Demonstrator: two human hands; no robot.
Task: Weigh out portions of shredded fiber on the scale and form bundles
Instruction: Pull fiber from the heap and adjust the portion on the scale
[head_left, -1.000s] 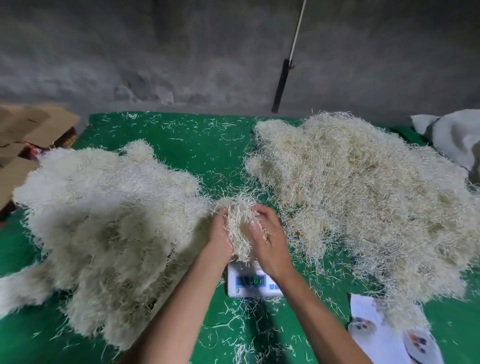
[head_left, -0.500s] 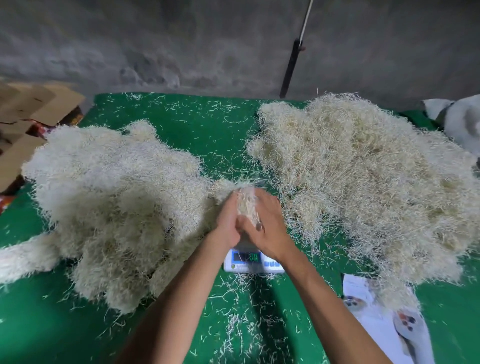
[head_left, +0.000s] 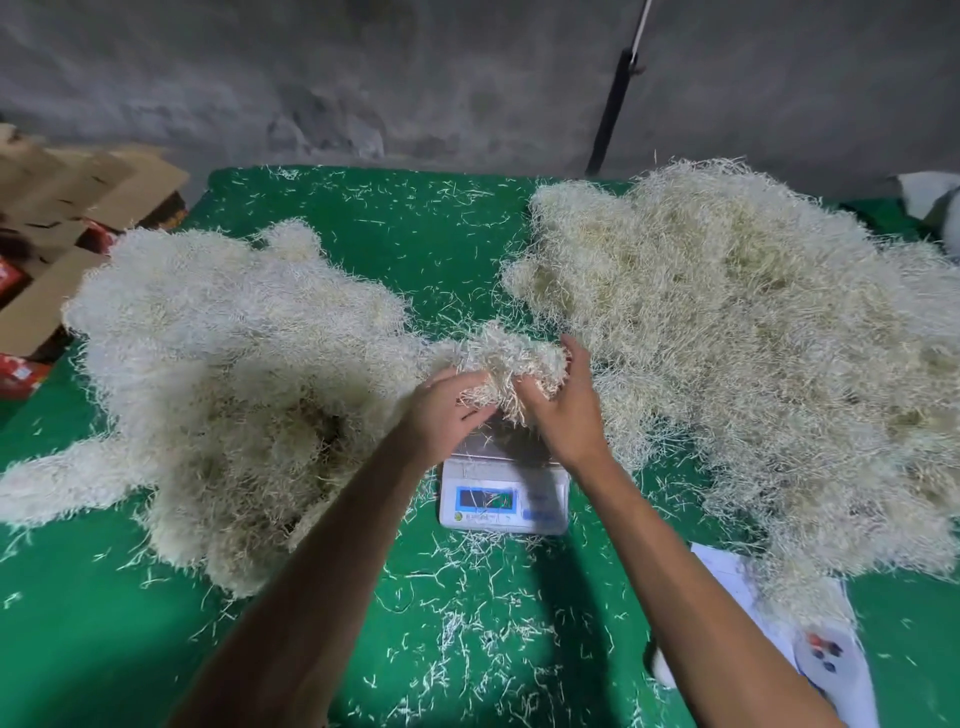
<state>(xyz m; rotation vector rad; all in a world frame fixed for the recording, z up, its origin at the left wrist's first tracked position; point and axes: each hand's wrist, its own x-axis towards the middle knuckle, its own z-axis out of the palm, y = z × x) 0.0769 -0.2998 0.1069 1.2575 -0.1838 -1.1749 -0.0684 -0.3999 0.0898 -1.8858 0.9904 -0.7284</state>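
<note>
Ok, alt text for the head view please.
Both hands, left hand and right hand, hold a fiber clump above a small scale on a green table, between the left fiber pile and right fiber pile.

A pale, straw-like clump of shredded fiber (head_left: 511, 366) sits raised just above a small white scale (head_left: 503, 486) with a blue display, directly in front of you. A big fluffy heap of the same fiber (head_left: 228, 374) lies to your left, and a larger heap (head_left: 753, 343) to your right.
</note>
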